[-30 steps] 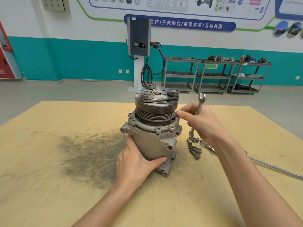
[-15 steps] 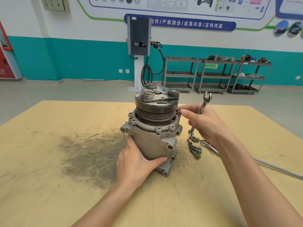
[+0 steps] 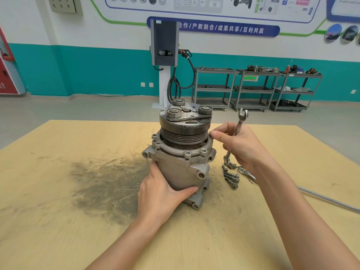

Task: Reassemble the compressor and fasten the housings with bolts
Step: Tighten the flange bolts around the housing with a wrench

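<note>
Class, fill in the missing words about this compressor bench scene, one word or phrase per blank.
1. The left hand grips the ___ of the compressor.
2. The right hand holds a ___.
3. The loose bolts lie on the table to the compressor's ___.

Missing words: body; wrench; right

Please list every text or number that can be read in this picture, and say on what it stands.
"合作 / 产教融合 / 成果共享 / 互利共赢": white characters on the blue wall banner.
"19": partly cut, on the red board at left.
Green sign on the shelf cart: too blurred.
Wall posters: too small.
Compressor, wrench: no readable marking.
</note>
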